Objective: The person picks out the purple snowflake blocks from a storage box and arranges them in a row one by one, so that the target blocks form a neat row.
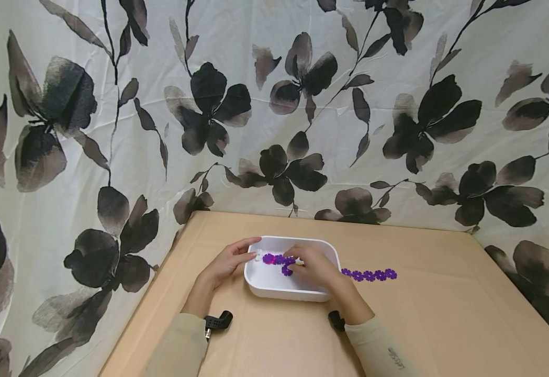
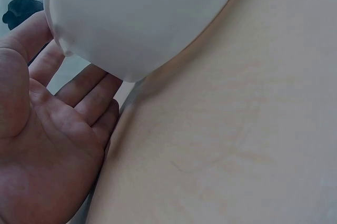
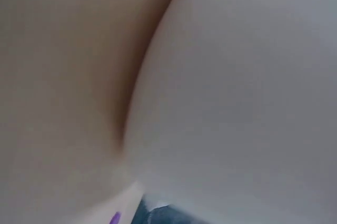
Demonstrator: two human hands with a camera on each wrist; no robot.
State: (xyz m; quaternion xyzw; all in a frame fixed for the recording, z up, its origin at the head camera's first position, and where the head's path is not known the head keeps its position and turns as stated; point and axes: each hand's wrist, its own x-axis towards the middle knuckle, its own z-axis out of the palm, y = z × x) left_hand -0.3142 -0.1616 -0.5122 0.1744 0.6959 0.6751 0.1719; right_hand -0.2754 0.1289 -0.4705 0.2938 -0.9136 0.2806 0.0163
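Note:
A white plastic tray (image 1: 283,294) holds several purple flower-shaped pieces (image 1: 268,258), with a few white ones (image 1: 258,256) at its left end. My left hand (image 1: 224,264) holds the tray at its left end, the thumb over the rim; in the left wrist view its fingers lie against the outside of the tray wall (image 2: 131,29). My right hand (image 1: 314,267) reaches over the right rim into the tray, thumb and fingers bent close about the purple pieces. I cannot tell whether it pinches one. The right wrist view shows mostly the tray's outer wall (image 3: 226,92).
A row of purple flower-shaped pieces (image 1: 369,275) lies on the wooden table (image 1: 444,314) just right of the tray. Behind the table's far edge hangs a pale cloth (image 1: 236,173) with dark flowers.

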